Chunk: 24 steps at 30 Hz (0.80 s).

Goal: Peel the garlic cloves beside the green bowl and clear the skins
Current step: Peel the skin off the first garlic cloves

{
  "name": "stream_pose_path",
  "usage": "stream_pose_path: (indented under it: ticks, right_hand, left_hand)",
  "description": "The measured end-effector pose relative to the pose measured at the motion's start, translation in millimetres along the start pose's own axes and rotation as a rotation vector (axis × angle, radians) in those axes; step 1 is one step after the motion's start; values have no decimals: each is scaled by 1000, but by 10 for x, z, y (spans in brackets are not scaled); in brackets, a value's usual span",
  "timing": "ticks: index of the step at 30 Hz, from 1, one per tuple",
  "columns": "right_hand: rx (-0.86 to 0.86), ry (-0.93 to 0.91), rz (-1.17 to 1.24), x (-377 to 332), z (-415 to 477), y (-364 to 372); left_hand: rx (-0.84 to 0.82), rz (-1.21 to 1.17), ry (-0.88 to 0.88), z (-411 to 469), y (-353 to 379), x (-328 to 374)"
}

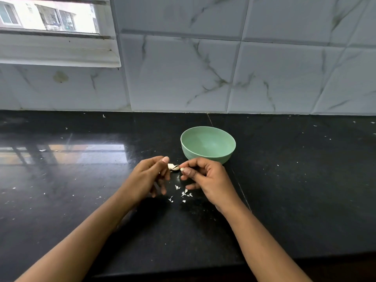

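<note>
The left hand [148,176] and right hand [203,176] pinch the garlic clove [173,167] by its ends (light, likely slippery) at the green bowl's [207,157] 7 o'clock.

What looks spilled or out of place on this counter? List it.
White skin scraps lie scattered on the black counter in front of the green bowl; finer flecks dot it farther out.

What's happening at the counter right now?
A person is peeling a garlic clove just in front of the green bowl. The left hand holds one end, and the right hand pinches the other, working at the skin. Small skin scraps lie on the black counter under the hands. The bowl looks empty.
</note>
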State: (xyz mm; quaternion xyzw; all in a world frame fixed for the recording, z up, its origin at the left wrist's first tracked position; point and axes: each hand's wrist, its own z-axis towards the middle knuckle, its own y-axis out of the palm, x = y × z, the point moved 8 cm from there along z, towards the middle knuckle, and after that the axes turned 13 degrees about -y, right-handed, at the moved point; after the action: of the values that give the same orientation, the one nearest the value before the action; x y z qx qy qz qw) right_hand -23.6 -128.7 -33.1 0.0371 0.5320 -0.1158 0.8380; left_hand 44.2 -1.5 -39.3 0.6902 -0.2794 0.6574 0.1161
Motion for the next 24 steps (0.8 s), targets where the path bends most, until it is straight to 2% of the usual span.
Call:
stream_pose_path:
  ticks: [2,3,7,11,17,20,24]
  right_hand:
    - [27,31,47,7,-2,-26]
    - [46,37,69,3,-6,-46]
    - [108,22,105,-119,38,-218]
    - [154,-78,-3,-430,277,-518]
    - [0,-85,-317,-569,771,-822]
    - [-49,-80,-458,-448,848,-900]
    - [-166,-95,-636,-309,777,-900]
  left_hand:
    - [196,412,202,-60,-78,138]
    - [259,473,242,-92,-118,192]
    - [337,273,165,20,-322,380]
    - [260,57,4,419,-233,495]
    - [230,-179,-263,915,167,133]
    - [216,-117,-218,943,270,61]
    - [286,57,-24,851,321,181]
